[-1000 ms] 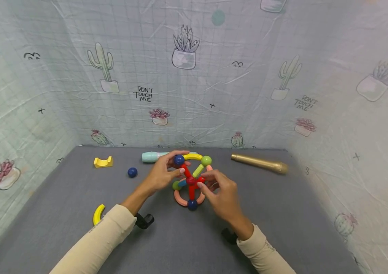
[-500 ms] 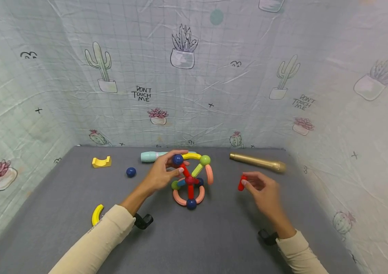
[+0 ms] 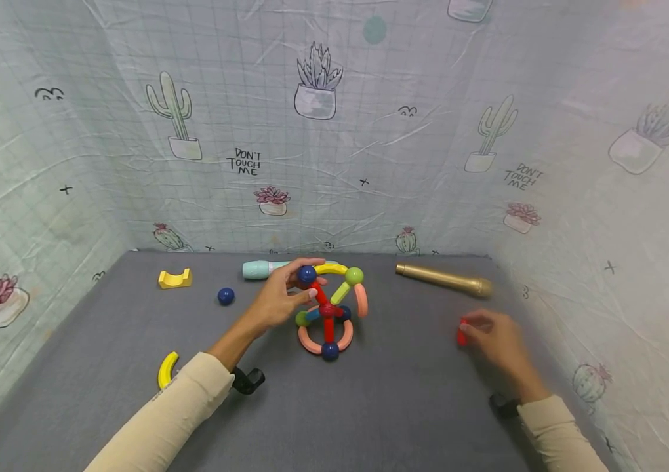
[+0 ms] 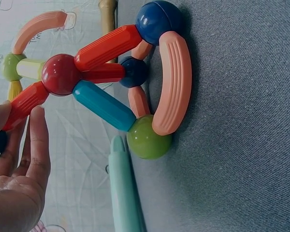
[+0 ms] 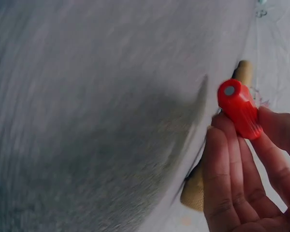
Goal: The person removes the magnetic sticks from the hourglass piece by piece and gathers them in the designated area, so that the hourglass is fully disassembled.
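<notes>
On the grey surface [image 3: 399, 406] stood a ball-and-rod structure [image 3: 328, 311], gripped by the left hand [image 3: 275, 298], while the right hand [image 3: 500, 341] pinched a loose red rod [image 5: 240, 110] well apart from it, seemingly a placing step that likely next called for a gentle set-down.

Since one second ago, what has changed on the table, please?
The right grip has carried a short red plastic rod away from the multicoloured plastic ball-and-rod structure, rightward and slightly nearer. The left grip still holds the structure, which stayed in place.
</notes>
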`<state>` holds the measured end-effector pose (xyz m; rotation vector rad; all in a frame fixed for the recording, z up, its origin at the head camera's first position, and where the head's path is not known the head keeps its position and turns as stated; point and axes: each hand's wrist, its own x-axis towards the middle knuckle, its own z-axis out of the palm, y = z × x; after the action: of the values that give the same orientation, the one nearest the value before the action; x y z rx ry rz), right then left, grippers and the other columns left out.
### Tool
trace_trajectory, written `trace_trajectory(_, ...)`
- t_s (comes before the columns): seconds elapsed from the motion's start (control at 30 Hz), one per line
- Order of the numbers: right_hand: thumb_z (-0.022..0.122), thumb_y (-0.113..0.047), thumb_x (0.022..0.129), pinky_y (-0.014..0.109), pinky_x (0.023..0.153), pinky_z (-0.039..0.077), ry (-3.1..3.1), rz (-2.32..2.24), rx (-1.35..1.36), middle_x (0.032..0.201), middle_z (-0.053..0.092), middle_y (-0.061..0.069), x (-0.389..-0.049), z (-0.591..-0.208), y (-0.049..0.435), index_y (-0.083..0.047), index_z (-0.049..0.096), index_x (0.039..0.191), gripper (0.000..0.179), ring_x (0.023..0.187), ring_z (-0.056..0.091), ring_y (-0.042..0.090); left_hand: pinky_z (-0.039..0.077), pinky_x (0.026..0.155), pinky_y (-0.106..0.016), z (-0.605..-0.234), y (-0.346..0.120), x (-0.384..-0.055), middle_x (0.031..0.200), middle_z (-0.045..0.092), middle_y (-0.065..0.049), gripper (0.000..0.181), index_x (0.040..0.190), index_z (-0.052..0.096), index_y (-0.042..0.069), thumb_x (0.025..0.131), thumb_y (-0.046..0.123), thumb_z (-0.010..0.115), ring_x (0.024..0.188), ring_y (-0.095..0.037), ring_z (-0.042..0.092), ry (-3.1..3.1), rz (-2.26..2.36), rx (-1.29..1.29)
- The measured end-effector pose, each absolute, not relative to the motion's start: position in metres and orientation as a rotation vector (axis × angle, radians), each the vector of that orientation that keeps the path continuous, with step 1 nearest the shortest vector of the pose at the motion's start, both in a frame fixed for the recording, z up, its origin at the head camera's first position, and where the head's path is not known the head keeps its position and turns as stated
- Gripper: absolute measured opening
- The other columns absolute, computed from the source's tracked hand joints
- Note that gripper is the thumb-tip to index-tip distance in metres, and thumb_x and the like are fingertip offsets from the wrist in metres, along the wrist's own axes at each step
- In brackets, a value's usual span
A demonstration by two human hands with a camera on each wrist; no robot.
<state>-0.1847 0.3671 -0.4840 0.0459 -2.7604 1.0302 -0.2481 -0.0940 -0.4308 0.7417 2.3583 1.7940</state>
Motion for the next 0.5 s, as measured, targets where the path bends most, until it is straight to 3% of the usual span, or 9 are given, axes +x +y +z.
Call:
trace_trajectory(0.23,0.082,-0.020,0.094,0.027,0.072,0.054,-2.885,0.912,0.022,0.090,0.082,0.009,-0.186,-0.486,0.375,-0.005,0.080,0.105,0.019,0.081,0.074,0.009,0.053,0.096,-0.048,-0.432,-0.094,-0.248,0.123,0.078,-0.008,0.053,0.152,0.056,0.020,0.103,0.003,0.068,0.112,-0.030,0.070,2.357,1.789,0.745)
trace_trajectory(0.5,0.079,-0.021,0.096,0.053,0.083,0.058,-2.786,0.718,0.012,0.107,0.081,0.017,-0.185,-0.474,0.349,-0.005,0.079,0.113,0.024,0.093,0.078,0.036,0.054,0.088,-0.034,-0.431,-0.095,-0.249,0.123,0.078,-0.010,0.053,0.152,0.056,0.018,0.103,0.003,0.068,0.110,-0.030,0.070,2.364,1.784,0.757)
